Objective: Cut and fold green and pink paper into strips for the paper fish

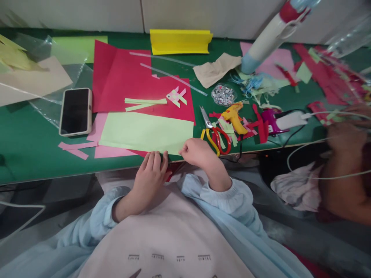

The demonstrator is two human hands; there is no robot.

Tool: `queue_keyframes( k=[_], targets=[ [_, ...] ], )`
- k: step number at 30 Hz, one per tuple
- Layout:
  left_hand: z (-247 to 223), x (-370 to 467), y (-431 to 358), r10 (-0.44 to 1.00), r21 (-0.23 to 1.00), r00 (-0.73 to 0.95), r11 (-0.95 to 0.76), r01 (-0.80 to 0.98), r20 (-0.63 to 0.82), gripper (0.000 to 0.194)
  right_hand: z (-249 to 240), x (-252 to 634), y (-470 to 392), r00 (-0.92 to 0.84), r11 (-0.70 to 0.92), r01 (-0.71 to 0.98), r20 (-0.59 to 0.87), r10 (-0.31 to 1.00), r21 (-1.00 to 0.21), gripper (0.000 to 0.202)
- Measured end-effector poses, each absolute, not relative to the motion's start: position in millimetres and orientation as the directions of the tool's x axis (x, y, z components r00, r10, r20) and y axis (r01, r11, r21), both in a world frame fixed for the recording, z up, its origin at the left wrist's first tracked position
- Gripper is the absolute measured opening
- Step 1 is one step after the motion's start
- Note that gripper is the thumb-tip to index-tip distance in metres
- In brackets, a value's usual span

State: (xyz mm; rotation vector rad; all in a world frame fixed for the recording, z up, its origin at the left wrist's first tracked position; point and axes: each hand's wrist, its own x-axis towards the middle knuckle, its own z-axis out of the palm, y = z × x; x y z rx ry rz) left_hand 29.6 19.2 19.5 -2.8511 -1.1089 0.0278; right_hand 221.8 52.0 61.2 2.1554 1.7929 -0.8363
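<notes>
A light green paper sheet (146,131) lies near the front edge of the green table, over pink and red paper. My left hand (152,172) rests on its front edge, fingers extended and close together. At the sheet's front right corner, my right hand (197,152) has its fingers curled in, pinching the paper edge. Behind the sheet, on a red sheet (121,77), are light green strips (145,102) and a small woven pink and green paper fish (176,95). Scissors (213,131) with red and yellow handles lie right of my right hand.
A phone (75,112) lies at the left. Rightward are a yellow glue gun (236,117), paper scraps, a dish of beads (223,95), a white bottle (263,38) and a purple device (272,121) with cables. Another person's arm (348,170) is at the far right. Folded yellow paper (181,41) stands behind.
</notes>
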Motion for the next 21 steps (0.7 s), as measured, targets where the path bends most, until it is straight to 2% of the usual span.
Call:
queue_keyframes(
  k=[5, 9, 13, 17, 21],
  targets=[
    [20, 30, 18, 0.681, -0.062, 0.733, -0.731, 0.679, -0.002, 0.059, 64, 218, 54, 0.117, -0.254, 0.950, -0.552, 0.826, -0.179, 0.024],
    [18, 32, 16, 0.661, -0.135, 0.750, -0.743, 0.655, 0.003, 0.064, 62, 216, 53, 0.152, -0.281, 0.944, -0.525, 0.837, -0.174, 0.024],
    [16, 32, 17, 0.653, -0.174, 0.756, -0.740, 0.650, 0.045, 0.061, 59, 218, 45, 0.141, -0.251, 0.951, -0.466, 0.873, -0.183, 0.024],
    [16, 30, 18, 0.659, -0.133, 0.750, -0.739, 0.660, 0.059, 0.057, 56, 227, 31, 0.140, -0.232, 0.954, -0.404, 0.904, -0.188, 0.032],
    [16, 27, 19, 0.652, -0.094, 0.754, -0.748, 0.657, 0.079, 0.055, 54, 232, 19, 0.147, -0.233, 0.948, -0.351, 0.925, -0.216, 0.029]
  ],
)
